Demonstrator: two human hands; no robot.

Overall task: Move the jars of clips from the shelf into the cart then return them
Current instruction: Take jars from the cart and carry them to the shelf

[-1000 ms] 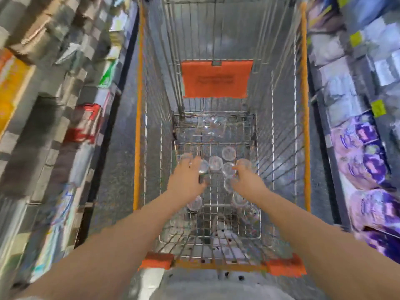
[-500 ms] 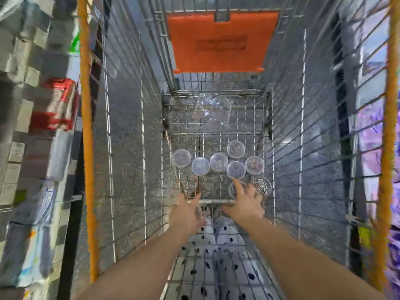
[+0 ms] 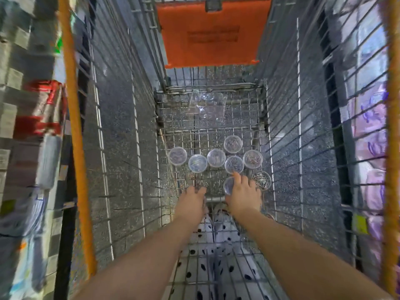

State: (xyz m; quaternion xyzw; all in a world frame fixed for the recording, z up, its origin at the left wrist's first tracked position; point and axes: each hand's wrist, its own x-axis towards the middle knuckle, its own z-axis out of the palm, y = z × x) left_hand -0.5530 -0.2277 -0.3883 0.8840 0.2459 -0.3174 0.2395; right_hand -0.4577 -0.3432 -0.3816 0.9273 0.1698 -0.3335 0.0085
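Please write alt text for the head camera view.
Two bare hands reach down into a wire cart; the right hand touches one of eight clear lidded jars of clips on its floor, the left hand hovers beside.

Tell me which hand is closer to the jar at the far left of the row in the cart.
Left. The left hand is below and slightly right of that jar, not touching it. The right hand is farther right, resting on another jar.

Single head-worn wide-angle view, looking steeply down from above into the wire cart (image 3: 138,148), close over its floor, shelves at both edges
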